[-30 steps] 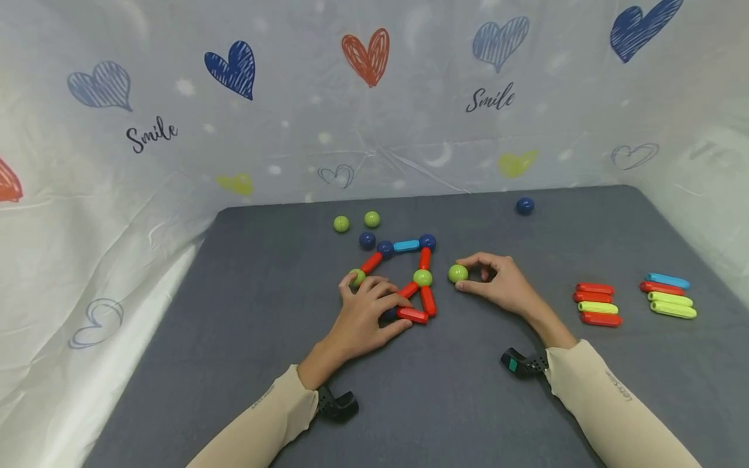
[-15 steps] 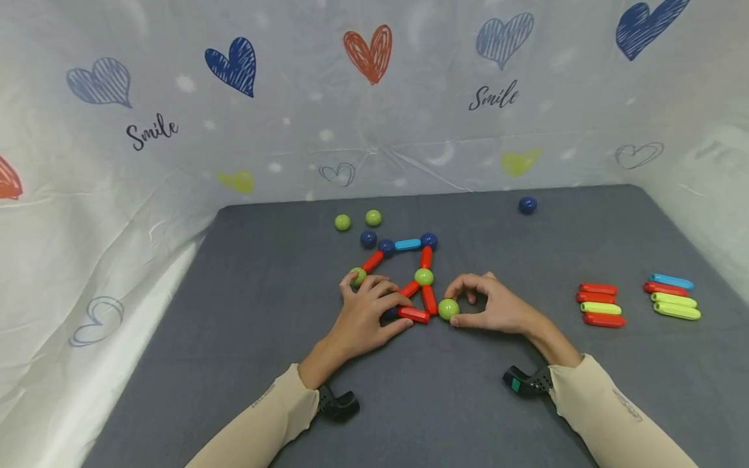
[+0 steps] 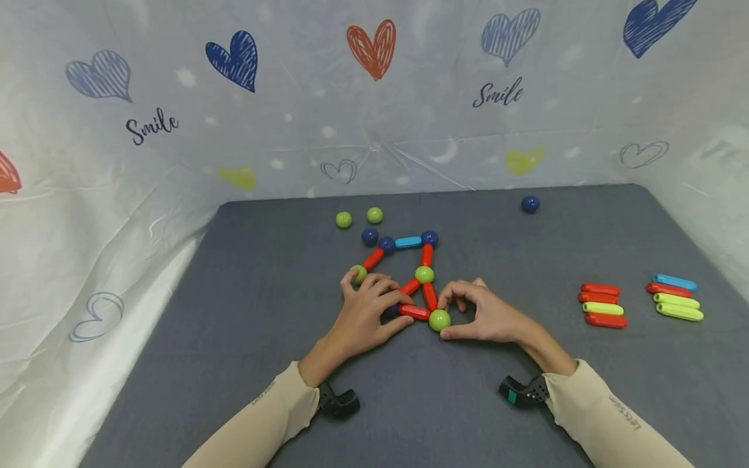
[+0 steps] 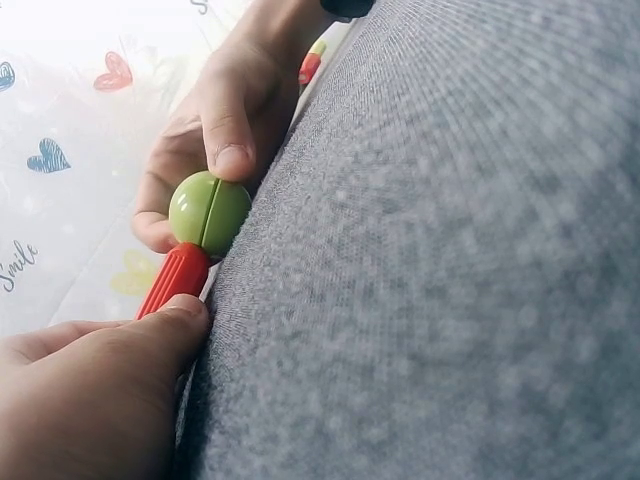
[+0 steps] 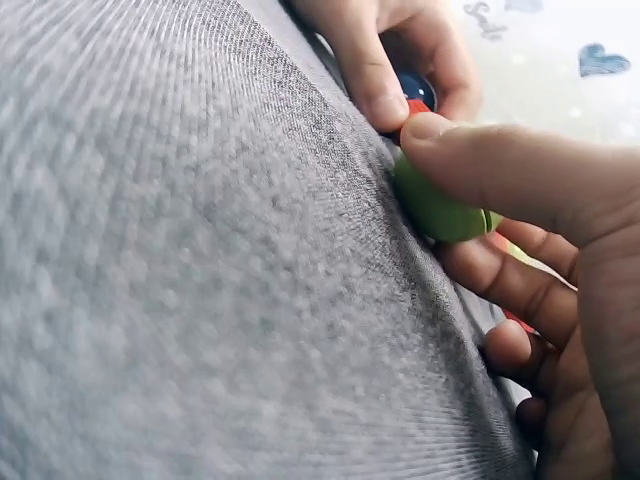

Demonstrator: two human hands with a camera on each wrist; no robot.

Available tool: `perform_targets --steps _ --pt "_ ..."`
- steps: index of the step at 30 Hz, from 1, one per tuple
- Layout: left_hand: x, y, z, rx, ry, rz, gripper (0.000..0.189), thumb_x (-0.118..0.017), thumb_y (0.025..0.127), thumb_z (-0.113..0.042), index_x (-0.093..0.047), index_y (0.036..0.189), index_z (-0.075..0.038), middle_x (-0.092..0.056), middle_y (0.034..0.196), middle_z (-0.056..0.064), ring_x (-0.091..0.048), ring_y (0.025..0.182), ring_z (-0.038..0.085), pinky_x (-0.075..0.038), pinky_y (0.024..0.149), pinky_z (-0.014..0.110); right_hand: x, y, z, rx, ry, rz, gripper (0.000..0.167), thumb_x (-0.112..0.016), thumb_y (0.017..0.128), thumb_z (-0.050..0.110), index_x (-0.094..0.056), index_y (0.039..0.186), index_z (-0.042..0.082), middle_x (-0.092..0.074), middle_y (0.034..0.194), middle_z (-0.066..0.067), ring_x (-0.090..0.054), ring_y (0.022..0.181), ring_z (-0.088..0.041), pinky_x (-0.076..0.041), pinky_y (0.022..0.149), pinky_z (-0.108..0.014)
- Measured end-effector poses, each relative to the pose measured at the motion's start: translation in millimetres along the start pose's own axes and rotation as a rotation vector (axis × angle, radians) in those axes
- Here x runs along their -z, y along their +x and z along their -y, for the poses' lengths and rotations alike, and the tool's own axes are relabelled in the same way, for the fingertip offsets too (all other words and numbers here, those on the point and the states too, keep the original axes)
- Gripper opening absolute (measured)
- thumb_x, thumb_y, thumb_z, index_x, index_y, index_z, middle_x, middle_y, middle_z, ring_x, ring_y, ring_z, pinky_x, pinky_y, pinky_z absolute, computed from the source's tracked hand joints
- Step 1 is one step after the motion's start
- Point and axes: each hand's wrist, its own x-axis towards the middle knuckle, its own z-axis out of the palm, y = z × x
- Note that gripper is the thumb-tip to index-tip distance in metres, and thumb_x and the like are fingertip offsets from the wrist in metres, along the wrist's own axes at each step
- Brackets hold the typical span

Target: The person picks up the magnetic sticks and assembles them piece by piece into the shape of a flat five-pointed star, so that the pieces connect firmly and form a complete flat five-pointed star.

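Observation:
A flat figure of magnetic balls and rods lies mid-table in the head view. My right hand pinches a green ball between thumb and fingers, at the figure's lower right corner. It meets the end of a red rod; the left wrist view shows this rod against the ball. My left hand holds that rod near a blue ball, mostly hidden by its fingers. One left finger touches a green ball on the figure's left. A light blue rod forms its top.
Beyond the figure lie two loose green balls and a blue ball. Another blue ball sits near the back edge. Two rows of rods, one with a yellow rod and one with a blue rod, lie at right.
My right hand has brought the green ball toward me and left, from beside the figure's middle to the red rod ends at its lower right corner. My left hand has stayed in place.

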Motion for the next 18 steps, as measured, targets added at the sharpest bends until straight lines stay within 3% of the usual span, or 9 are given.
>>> perform_targets --steps 12,18 --pt "0.3 1.0 -0.6 -0.009 -0.027 -0.022 0.027 -0.073 0.090 -0.051 -0.075 0.108 -0.031 -0.068 0.115 -0.003 -0.056 0.117 0.019 -0.011 0.113 0.068 -1.7 0.7 1.4 -0.028 -0.015 -0.040 0.043 -0.093 0.073 0.033 -0.063 0.104 0.026 -0.056 0.087 0.002 -0.042 0.086 -0.018 -0.029 0.076 -0.033" --pt "1.1 0.0 -1.3 0.012 -0.063 -0.024 0.022 -0.062 0.100 -0.041 -0.073 0.117 -0.032 -0.069 0.117 -0.005 -0.055 0.127 0.022 -0.007 0.115 0.069 -4.6 0.6 1.3 0.015 -0.028 -0.064 0.041 -0.093 0.074 0.033 -0.064 0.103 0.027 -0.057 0.085 0.001 -0.042 0.083 -0.016 -0.029 0.075 -0.032"
